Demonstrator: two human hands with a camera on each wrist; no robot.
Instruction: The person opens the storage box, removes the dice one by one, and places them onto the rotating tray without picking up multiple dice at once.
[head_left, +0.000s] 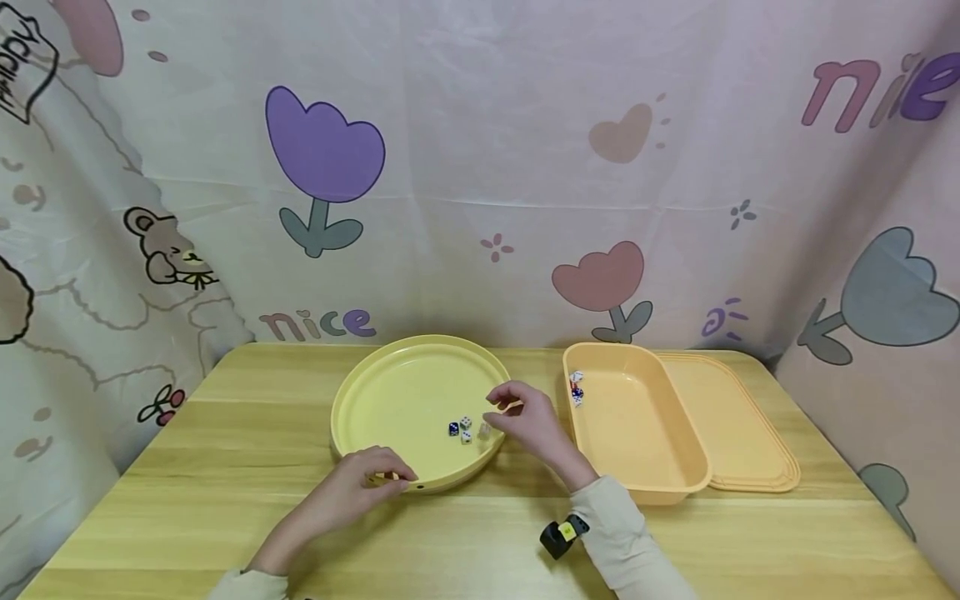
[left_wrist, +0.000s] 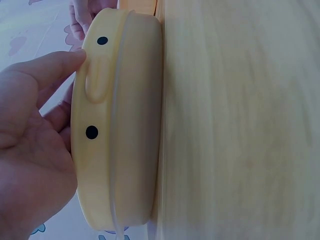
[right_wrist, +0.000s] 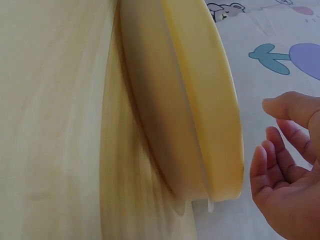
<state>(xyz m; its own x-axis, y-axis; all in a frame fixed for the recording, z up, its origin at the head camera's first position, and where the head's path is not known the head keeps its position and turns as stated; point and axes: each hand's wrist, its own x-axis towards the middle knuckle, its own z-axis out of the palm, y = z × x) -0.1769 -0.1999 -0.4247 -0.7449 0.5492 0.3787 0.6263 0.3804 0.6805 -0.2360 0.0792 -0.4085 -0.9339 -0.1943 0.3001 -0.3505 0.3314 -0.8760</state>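
A round yellow tray (head_left: 397, 375) stands on the table. Inside it, toward the front right, lie a dark blue die (head_left: 453, 429) and two white dice (head_left: 466, 437). A pale, blurred die (head_left: 484, 431) shows just below my right hand (head_left: 536, 423). That hand hovers over the tray's right rim, thumb and fingers apart with nothing between them in the right wrist view. My left hand (head_left: 358, 490) holds the tray's front rim, thumb on the outer side and fingers behind it, partly hidden by the wall in the left wrist view.
Right of the tray stands an orange rectangular box (head_left: 637, 417); several dice (head_left: 577, 392) lie along its left wall. A flat orange lid (head_left: 742, 425) lies beyond it. A black strap device (head_left: 558, 537) is at the right sleeve. Printed curtain (head_left: 465, 167) hangs behind the table.
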